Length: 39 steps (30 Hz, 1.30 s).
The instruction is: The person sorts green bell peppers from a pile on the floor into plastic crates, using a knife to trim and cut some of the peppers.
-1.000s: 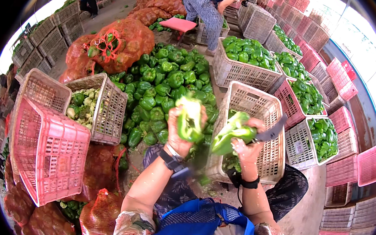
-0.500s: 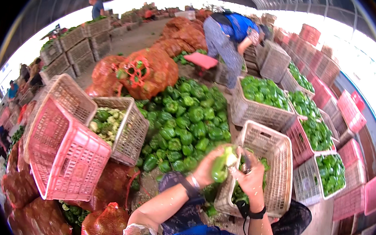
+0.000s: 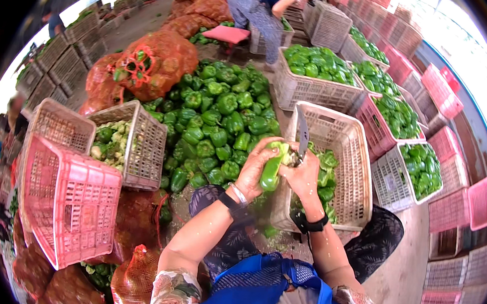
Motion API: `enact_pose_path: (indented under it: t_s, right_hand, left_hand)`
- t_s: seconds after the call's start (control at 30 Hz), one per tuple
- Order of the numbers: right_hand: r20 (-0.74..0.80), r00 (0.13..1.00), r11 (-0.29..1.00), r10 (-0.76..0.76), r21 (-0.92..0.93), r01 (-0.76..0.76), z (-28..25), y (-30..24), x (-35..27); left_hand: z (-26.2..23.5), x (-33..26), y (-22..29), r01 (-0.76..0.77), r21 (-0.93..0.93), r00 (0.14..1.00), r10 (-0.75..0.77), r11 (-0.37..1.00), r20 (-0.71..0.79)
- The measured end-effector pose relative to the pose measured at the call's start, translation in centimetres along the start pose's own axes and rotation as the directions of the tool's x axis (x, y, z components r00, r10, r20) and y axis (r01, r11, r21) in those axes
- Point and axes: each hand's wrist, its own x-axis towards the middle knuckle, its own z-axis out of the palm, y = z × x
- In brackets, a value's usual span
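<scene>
Green pepper (image 3: 270, 171) was held upright over the near rim of the white crate (image 3: 352, 160), left hand (image 3: 255, 167) fingers curled around it, right hand (image 3: 304, 174) pinching a knife (image 3: 302, 135) with blade up. Loose pepper pile (image 3: 214, 124) lay just left; a pink crate (image 3: 68, 204) stood tilted far left, and another person (image 3: 260, 7) bent beyond the pile.

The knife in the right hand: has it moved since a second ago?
Yes. The knife now stands blade-up against the pepper before the white crate; earlier it wasn't visible.
</scene>
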Motion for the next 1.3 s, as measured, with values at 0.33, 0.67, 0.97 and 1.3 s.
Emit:
enact_pose_path:
  t_s: [0.33,0.67,0.97,1.3]
  right_hand:
    - [-0.141,0.988,0.998,0.064,0.009,-0.063,-1.3,1.0,0.8]
    - [-0.217,0.911,0.907,0.352,0.318,-0.275,-4.5,5.5,1.9]
    - [-0.075,0.863,0.383,0.501,0.913,-0.143,-11.6,10.7,0.5]
    - [-0.072,0.92,0.581,0.385,0.793,-0.181,-13.1,5.7,-0.4]
  left_hand:
    - [2.0,1.8,-3.4,-0.142,-0.11,0.988,0.136,0.984,-0.067]
    - [2.6,2.8,-5.0,-0.066,0.047,0.995,0.07,0.997,-0.075]
    - [3.2,4.8,-5.2,-0.063,-0.064,0.997,0.06,0.996,-0.043]
    - [6.5,7.6,-6.9,-0.141,0.106,0.988,0.133,0.984,0.083]
